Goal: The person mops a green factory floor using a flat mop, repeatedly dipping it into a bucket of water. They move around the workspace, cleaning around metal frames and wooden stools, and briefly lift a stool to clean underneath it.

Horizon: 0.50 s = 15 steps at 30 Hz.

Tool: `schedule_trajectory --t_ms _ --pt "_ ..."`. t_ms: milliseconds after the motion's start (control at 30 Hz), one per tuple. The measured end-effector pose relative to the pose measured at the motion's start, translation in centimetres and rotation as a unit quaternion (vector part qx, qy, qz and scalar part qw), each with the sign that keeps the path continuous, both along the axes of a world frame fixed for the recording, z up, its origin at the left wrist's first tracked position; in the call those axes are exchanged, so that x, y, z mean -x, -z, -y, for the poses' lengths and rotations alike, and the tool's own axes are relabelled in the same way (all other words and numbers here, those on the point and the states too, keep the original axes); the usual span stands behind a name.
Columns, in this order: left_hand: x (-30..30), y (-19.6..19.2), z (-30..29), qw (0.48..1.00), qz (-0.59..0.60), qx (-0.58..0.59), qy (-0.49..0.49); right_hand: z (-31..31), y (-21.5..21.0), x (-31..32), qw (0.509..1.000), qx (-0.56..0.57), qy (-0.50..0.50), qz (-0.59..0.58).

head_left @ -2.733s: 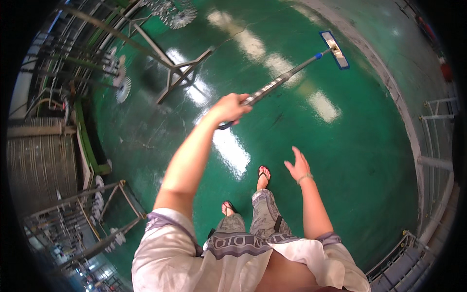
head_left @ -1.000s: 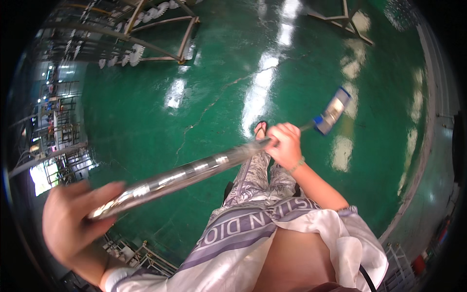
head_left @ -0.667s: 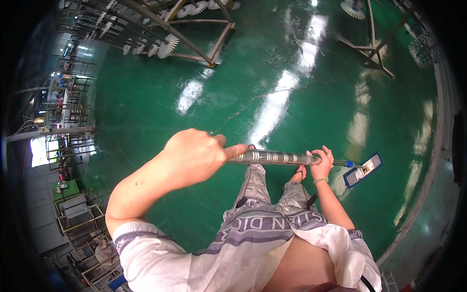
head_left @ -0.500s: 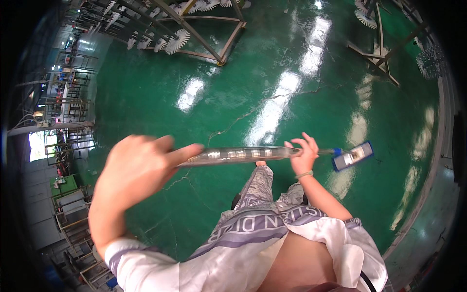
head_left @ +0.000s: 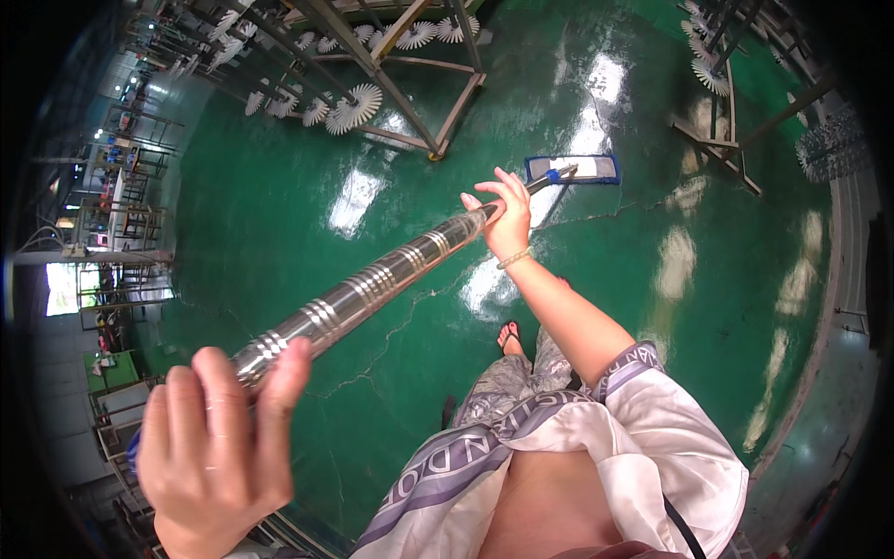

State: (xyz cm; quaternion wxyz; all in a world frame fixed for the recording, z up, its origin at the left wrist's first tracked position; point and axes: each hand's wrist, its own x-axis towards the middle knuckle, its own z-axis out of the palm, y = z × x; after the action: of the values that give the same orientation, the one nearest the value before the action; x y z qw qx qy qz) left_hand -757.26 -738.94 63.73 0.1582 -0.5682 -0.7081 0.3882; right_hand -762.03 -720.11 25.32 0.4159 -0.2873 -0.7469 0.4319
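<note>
A flat mop [head_left: 372, 279] with a shiny banded metal handle runs slantwise across the view. My left hand [head_left: 219, 433] is closed around its near end, at the lower left. Farther up, my right hand [head_left: 507, 214] grips the thinner part of the handle, a bracelet on the wrist. The mop head [head_left: 596, 169], a grey and white rectangle with a blue edge, lies flat on the green floor ahead of my feet. A blue joint connects it to the handle.
Metal racks carrying white fan-like discs [head_left: 355, 109] stand on the far left, and another rack [head_left: 712, 79] is at the far right. The glossy green floor [head_left: 410, 363] has a crack and bright reflections. Benches and frames line the left side; a wall borders the right.
The mop head has swung from the right to far ahead. My right hand has moved forward and left with the handle, while my left hand has come lower and nearer.
</note>
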Motion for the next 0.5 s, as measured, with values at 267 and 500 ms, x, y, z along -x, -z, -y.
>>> schedule_trajectory --t_ms 267,500 --pt "9.5 -1.1 -8.8 0.906 0.289 0.042 -0.307 -7.3 3.2 7.6 0.996 0.025 -0.074 -0.040" --pt "23.4 2.6 -15.5 0.706 0.519 0.043 -0.481 -14.7 4.4 15.6 0.994 0.027 -0.095 -0.035"
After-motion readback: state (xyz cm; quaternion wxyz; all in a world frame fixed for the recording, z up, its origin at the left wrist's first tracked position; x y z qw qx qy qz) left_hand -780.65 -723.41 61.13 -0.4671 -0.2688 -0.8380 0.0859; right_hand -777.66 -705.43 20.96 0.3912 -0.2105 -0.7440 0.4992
